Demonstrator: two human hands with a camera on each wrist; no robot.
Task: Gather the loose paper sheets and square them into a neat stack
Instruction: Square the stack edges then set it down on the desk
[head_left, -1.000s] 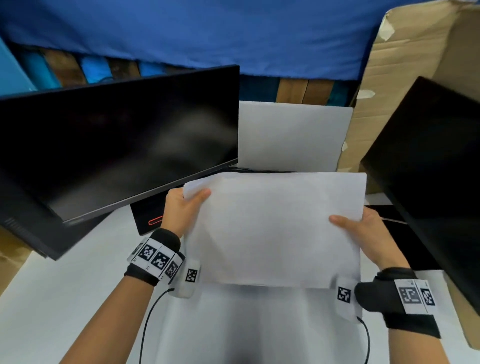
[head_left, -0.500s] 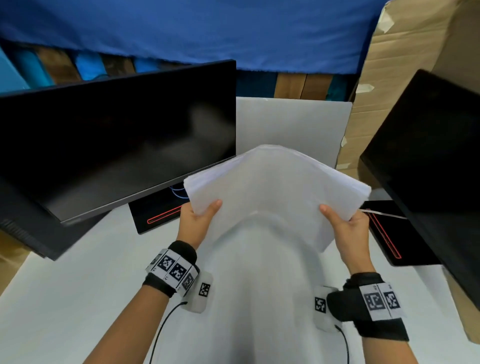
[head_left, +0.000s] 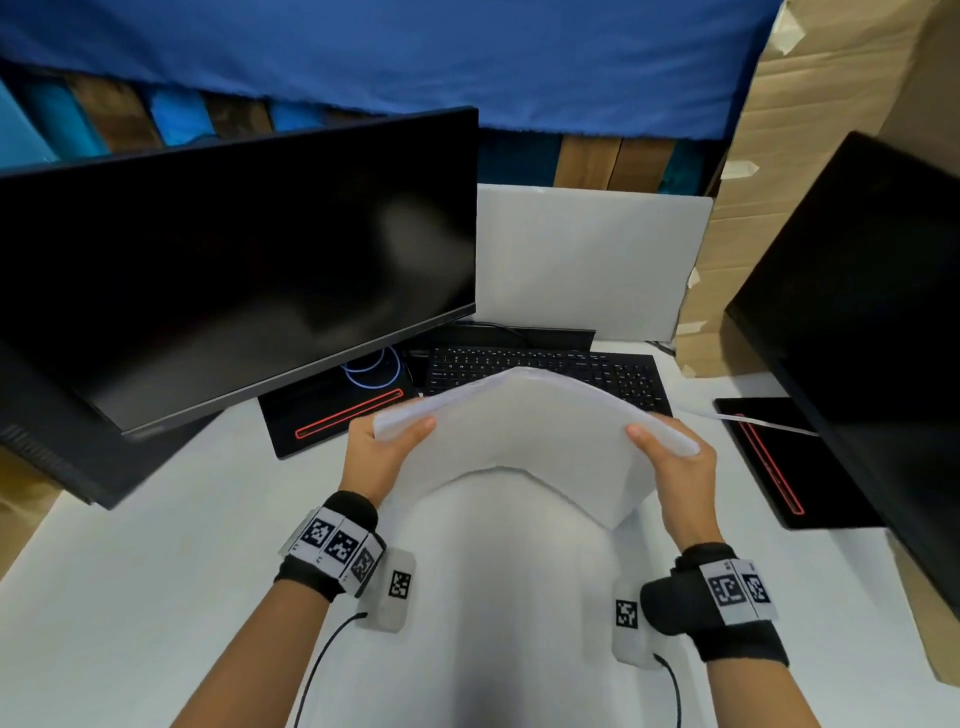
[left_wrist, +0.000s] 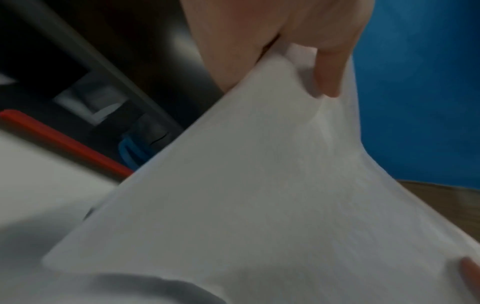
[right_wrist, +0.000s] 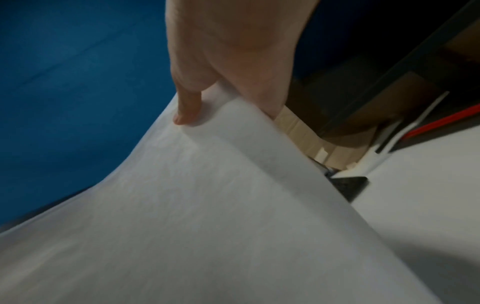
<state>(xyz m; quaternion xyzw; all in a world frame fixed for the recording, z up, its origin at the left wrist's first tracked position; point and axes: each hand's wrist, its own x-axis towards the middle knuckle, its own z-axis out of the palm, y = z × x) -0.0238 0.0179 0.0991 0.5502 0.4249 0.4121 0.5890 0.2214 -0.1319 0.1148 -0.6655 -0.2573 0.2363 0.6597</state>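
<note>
A person's left hand and right hand each pinch an opposite side of a sheaf of white paper sheets, thumbs on top and fingers beneath, bowing it upward into an arch above the white surface. The sheaf hangs in the air just in front of a black keyboard, between a dark monitor on the left and a second dark screen on the right. The wrist views are blurred, but each shows a thumb pressed on the top sheet.
</note>
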